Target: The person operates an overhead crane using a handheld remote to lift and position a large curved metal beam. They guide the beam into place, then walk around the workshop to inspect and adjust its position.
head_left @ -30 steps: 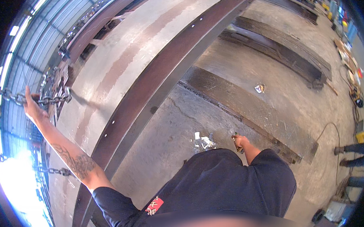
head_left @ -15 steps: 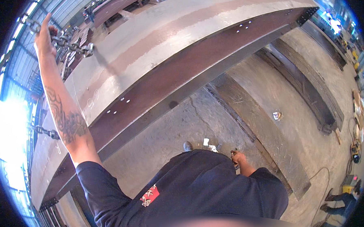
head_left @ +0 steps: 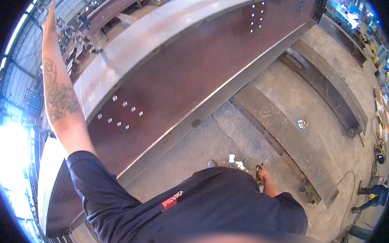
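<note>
My left arm reaches up at the far left, and my left hand [head_left: 50, 20] has its fingers stretched upward. It is beside or against a heavy steel chain [head_left: 83, 40], which runs down to the big steel beam; contact is unclear. The beam [head_left: 183, 73] has a brown web, pale flange and groups of bolt holes, and spans the view at a slant. Low by my body, my right hand [head_left: 263, 173] is closed around a small dark object, mostly hidden by the fingers and too small to name.
Dark steel beams [head_left: 289, 138] lie on the concrete floor to the right. Scraps of white paper [head_left: 232, 158] and a crumpled wrapper [head_left: 302, 123] are on the floor. A person [head_left: 373, 194] is at the right edge, near a cable [head_left: 352, 185].
The big beam has tilted, showing much more of its brown web and less of the pale flange. My left hand has moved slightly higher; my right hand stays low, closed.
</note>
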Tool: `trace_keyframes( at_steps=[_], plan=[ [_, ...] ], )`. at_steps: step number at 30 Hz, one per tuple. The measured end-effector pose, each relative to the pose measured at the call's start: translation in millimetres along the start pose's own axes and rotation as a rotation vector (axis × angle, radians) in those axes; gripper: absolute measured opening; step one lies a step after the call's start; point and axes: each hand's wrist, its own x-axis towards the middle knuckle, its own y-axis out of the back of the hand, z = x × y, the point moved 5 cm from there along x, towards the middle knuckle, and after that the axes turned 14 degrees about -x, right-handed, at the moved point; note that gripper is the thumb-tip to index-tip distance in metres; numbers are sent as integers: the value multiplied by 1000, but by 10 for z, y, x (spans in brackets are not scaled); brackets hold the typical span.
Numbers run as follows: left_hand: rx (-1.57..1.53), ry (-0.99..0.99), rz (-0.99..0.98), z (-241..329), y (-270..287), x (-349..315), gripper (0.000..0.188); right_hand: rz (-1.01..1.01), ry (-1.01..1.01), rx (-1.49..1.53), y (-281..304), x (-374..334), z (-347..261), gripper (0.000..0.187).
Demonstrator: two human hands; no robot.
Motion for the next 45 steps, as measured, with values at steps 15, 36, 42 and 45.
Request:
trace_keyframes(
  at_steps=[15,36,42,45],
  plan=[
    [75,385,-1484,-2442,1086,-7205,70,-108,60,-189,-236,752,-183,54],
    [960,1506,-703,-2513,4095,-10848,60,-465,226,-382,259,1208,58,39],
    [733,1310,-561,-2774,3308,-10202,59,-337,412,-421,132,1448,-274,46],
    [727,1266,-527,-2925,3222,-10000,58,-343,280,-423,228,1362,-390,65]
  ],
)
